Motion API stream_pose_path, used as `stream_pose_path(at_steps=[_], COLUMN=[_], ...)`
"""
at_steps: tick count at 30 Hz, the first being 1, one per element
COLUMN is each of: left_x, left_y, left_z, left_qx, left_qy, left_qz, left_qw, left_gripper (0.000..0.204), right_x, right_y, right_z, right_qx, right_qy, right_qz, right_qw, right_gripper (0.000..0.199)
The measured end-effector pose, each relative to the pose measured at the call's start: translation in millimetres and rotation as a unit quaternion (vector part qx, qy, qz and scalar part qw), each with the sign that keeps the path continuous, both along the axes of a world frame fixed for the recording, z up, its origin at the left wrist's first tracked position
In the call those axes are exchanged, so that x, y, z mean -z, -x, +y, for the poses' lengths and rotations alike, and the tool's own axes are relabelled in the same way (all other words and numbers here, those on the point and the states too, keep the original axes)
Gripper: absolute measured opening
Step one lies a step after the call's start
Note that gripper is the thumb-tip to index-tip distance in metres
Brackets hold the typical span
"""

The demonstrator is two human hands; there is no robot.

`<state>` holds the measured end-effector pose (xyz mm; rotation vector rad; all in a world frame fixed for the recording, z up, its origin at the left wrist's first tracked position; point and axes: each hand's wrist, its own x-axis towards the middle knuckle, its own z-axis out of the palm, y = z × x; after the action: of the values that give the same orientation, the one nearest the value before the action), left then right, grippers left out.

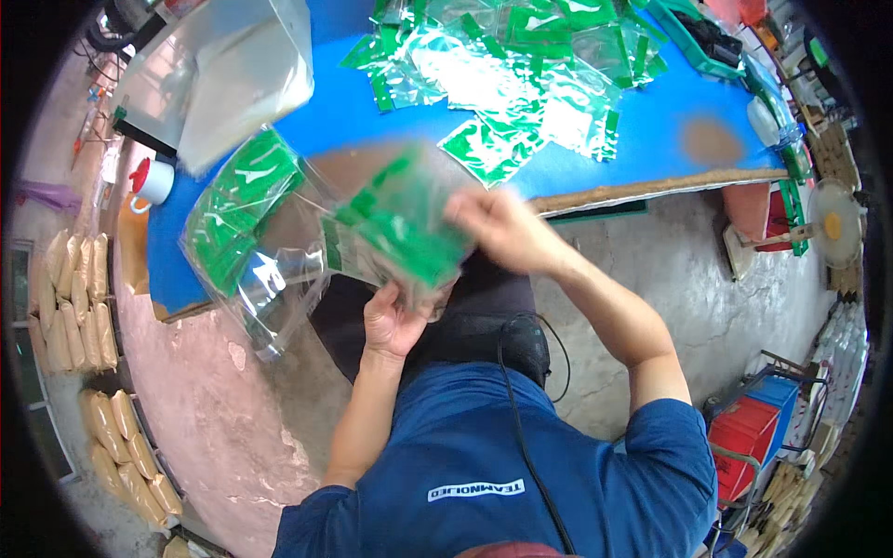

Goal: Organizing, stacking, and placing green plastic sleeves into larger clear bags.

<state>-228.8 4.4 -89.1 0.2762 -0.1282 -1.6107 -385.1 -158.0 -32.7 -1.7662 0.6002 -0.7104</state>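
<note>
My left hand is closed on the lower edge of a clear plastic bag with green printing, held over my lap in front of the table edge. My right hand has its fingers curled together at the bag's right edge; fingertips and bag are blurred by motion. Left of it, a larger clear plastic sack hangs over the table edge, with green-printed bags inside. A heap of similar clear and green bags lies on the blue tabletop, with one bag at its near side.
A translucent plastic bin stands at the far left beside a white mug with a red lid. A teal tray holds dark items at the far right. Brown packages are stacked left. A red-and-blue crate stands right.
</note>
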Motion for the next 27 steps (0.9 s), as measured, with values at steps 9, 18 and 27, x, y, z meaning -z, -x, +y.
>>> stream_pose_path(at_steps=[9, 18, 27], left_x=[46.2, -0.5, 44.4], left_y=[-37.0, -11.6, -23.2], left_z=[35.6, 16.4, 36.0], left_qx=[-0.109, -0.055, -0.060], left_qy=[-0.113, -0.063, -0.077], left_qz=[-0.102, -0.067, -0.189], left_qw=[0.982, 0.994, 0.977], left_gripper=[0.051, 0.069, 0.056], right_x=[39.8, 13.0, 34.0], right_y=[-18.2, -22.1, -59.4], right_z=[-10.3, 60.6, -109.0], right_qx=[-0.022, 0.012, 0.295], right_qy=[0.498, -0.362, 0.341], right_qz=[0.247, -0.124, 0.212], right_qw=[0.831, 0.924, 0.867], right_gripper=[0.059, 0.016, 0.059])
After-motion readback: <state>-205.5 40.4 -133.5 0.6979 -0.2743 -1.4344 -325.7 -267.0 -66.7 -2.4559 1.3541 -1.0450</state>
